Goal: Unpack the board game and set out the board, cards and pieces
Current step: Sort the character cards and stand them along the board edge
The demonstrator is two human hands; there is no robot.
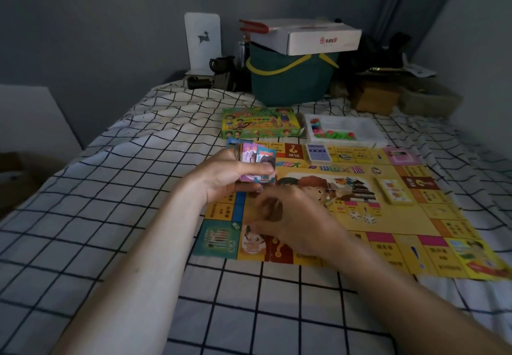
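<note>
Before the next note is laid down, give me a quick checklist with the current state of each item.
1. Board unfolded flat on bed: ok.
2. Left hand grips the fanned play money: ok.
3. Right hand placing a note on the board's near-left area: cannot tell, blurred.
4. Card decks already on board: ok.
5. Dice on board: ok.
6. Pieces still in white tray: not ok, not set out.

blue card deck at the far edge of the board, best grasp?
Probably pinch the blue card deck across its two long sides from above. It lies flat on the board, so no face gives purchase; the long edges look free, with open board on both sides. Both hands are busy with the banknotes.
</note>
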